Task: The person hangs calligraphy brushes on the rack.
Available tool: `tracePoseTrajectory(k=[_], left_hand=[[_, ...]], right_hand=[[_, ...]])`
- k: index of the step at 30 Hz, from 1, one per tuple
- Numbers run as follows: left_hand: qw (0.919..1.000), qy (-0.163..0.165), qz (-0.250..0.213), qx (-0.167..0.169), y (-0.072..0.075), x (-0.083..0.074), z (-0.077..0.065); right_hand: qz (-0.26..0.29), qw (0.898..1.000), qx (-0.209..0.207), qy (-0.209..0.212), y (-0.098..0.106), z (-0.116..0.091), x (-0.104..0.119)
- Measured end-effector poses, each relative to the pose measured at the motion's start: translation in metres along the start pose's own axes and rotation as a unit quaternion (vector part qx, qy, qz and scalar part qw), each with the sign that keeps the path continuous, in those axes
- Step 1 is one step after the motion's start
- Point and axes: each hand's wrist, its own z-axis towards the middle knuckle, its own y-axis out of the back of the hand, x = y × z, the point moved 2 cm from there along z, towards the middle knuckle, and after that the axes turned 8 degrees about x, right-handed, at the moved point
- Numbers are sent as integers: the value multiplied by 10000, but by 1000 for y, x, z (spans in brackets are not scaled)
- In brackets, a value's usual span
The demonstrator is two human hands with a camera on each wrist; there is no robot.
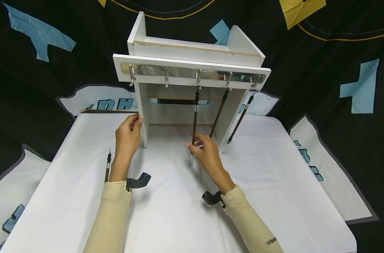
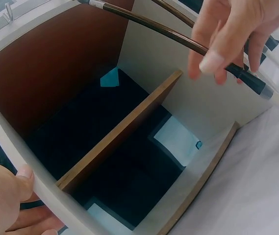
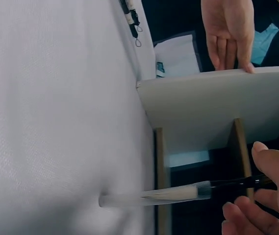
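Observation:
A white wooden rack [image 1: 223, 116] carries a row of metal hooks [image 1: 166, 77]. From the hooks hang several dark-handled brushes with clear caps, one [image 1: 239, 121] at the far right. My right hand [image 1: 207, 153] is around the lower part of the middle brush [image 1: 195, 119], thumb on one side and fingers on the other. In the right wrist view a gap shows between thumb and handle, and the capped tip [image 3: 173, 195] points at the cloth. My left hand [image 1: 127, 135] rests at the rack's left side panel [image 2: 51, 196], thumb at its front edge, fingers along the outside.
Another brush [image 1: 108, 165] lies on the white-covered table [image 1: 173, 218], left of my left forearm. Two hooks at the left of the row bear nothing. Black cloth with blue and yellow patches [image 1: 360, 88] surrounds the table.

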Motion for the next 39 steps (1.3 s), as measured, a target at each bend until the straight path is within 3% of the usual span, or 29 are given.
tracePoseTrajectory(k=[8,11,15,18,22,25,31,33,39], left_hand=[[10000,29,-36,86,0,-1,1],[9996,124,-9,236,4,3,-3],[9983,216,85,530,11,8,-7],[9973,221,115,687,18,7,-5],[9977,297,67,602,38,4,-1],[9982,502,-59,325,61,5,-3],[9931,1040,-483,-242,106,21,-10],[9907,1156,-609,-369,114,27,-13],[9886,1101,-819,-616,128,30,-15]], right_hand=[[-440,9956,-798,226,16,-28,23],[-472,9943,-853,438,12,-42,35],[-436,9967,-300,614,-5,-56,52],[-513,9959,536,512,-20,-58,63],[-775,9805,1806,74,-42,-57,69],[-922,9657,2416,-216,-57,-54,68],[-1086,9559,2690,-459,-83,-48,73],[-1094,9541,2742,-514,-90,-47,75],[-1166,9514,2791,-578,-115,-40,93]])
